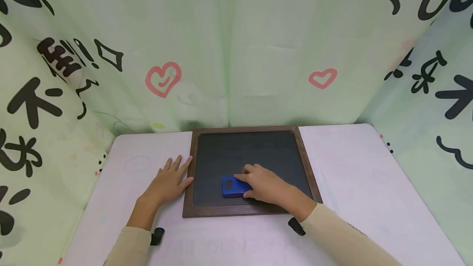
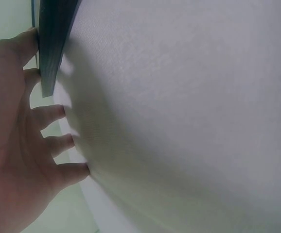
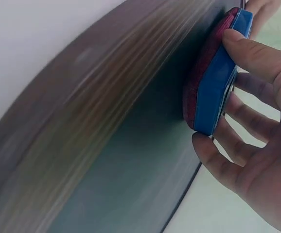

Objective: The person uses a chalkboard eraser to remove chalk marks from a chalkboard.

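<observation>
A small chalkboard [image 1: 244,151] in a brown wooden frame lies on the table. My right hand [image 1: 267,186] grips a blue board eraser [image 1: 232,188] over the lower middle of the board. The right wrist view shows the eraser's dark red felt [image 3: 201,82] facing the board, with thumb and fingers on opposite sides of its blue body [image 3: 216,87]. At the board's left edge, my left hand [image 1: 166,186] spreads its fingers; thumb and index finger touch the wooden frame [image 2: 57,39], while the other fingertips rest on the table.
The white table [image 1: 366,167] extends on both sides of the board. A pale green curtain [image 1: 258,52] with black lettering and pink hearts stands behind and at both sides. Black straps [image 1: 157,236] are at the wrists.
</observation>
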The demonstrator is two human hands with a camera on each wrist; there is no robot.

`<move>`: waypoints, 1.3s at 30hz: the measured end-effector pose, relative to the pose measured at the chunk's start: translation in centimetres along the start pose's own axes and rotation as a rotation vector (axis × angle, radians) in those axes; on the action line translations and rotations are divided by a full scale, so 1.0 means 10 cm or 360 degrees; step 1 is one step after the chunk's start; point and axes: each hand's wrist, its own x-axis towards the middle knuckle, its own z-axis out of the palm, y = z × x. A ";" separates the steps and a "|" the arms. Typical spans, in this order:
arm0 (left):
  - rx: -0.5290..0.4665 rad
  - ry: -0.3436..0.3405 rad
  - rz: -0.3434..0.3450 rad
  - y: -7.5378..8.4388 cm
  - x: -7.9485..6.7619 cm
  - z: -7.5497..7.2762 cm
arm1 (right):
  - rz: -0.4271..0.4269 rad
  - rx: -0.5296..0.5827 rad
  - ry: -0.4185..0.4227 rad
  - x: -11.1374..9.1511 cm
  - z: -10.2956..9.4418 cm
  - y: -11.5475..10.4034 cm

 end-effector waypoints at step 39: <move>-0.0017 0.0009 0.0005 -0.02 0.01 0.05 | 0.0139 0.0177 0.0190 -0.91 -0.08 1.10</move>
